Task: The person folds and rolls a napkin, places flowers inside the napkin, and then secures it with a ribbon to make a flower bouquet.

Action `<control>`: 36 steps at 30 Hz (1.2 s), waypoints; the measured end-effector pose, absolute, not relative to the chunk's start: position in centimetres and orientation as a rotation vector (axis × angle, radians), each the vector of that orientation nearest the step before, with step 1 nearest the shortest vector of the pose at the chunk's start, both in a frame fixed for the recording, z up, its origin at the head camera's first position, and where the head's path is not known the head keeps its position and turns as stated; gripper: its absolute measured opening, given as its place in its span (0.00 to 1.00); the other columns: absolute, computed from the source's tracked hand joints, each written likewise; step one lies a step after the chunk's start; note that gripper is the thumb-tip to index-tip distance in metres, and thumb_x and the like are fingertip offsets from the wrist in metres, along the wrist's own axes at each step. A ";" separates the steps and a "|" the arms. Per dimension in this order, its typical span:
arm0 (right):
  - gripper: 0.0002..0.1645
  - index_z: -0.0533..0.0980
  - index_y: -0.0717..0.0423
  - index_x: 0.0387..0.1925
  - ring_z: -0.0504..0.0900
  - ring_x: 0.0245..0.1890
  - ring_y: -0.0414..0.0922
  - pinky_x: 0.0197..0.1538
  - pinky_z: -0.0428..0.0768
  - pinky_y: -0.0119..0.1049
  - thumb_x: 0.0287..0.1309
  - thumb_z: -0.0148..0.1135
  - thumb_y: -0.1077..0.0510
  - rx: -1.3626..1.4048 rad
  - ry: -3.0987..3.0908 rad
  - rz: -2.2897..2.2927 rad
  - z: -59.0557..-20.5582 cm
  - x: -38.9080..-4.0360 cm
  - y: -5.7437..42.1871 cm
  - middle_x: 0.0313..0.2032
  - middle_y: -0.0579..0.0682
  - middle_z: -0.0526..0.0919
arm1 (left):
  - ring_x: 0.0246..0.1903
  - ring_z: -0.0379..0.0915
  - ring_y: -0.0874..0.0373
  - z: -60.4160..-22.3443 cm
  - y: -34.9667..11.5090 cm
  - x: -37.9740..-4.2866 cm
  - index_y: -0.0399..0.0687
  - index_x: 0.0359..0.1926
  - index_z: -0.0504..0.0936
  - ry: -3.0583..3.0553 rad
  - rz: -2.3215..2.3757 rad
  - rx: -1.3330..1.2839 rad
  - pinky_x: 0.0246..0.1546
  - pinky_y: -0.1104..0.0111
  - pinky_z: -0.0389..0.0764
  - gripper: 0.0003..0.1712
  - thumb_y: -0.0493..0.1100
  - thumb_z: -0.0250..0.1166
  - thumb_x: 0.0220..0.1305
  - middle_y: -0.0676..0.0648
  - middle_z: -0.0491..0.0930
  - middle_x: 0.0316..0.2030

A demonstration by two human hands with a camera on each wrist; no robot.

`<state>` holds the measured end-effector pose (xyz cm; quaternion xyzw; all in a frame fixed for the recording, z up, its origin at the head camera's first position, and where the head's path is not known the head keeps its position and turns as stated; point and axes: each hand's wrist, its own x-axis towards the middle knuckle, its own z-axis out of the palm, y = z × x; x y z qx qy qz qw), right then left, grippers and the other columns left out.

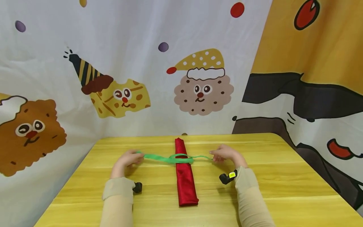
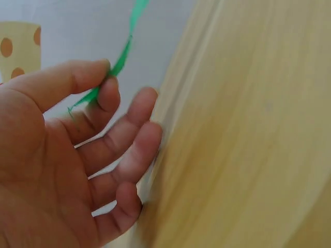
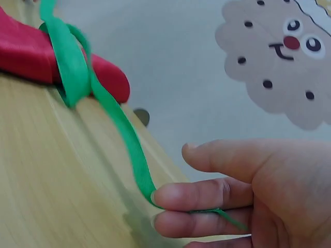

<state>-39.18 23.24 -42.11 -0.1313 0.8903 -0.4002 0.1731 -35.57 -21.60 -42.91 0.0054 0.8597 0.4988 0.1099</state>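
— Two hands, one ribbon. Why spread so wide?

— To keep it taut, I'd judge. The left hand (image 1: 128, 160) pinches one end of the green ribbon (image 1: 170, 157) between thumb and forefinger, the other fingers loose. It crosses the red fabric roll (image 1: 185, 176), lying lengthwise mid-tabletop (image 1: 283, 176), looped round it.

— And the right hand (image 1: 227, 155)?

— Its grip clamps the other end between two fingers. Whether a knot sits there, I can't make out.

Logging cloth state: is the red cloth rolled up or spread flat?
Rolled up: the red cloth lies as a narrow strip, green ribbon looped around it.
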 end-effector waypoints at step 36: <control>0.19 0.81 0.59 0.18 0.71 0.18 0.45 0.26 0.71 0.37 0.54 0.68 0.50 0.146 2.857 -1.052 -43.9 -38.8 27.0 0.17 0.49 0.78 | 0.18 0.61 0.58 -43.0 -24.7 -33.9 0.43 0.20 0.72 2.611 1.374 -0.217 0.25 0.66 0.68 0.16 0.41 0.61 0.64 0.50 0.66 0.16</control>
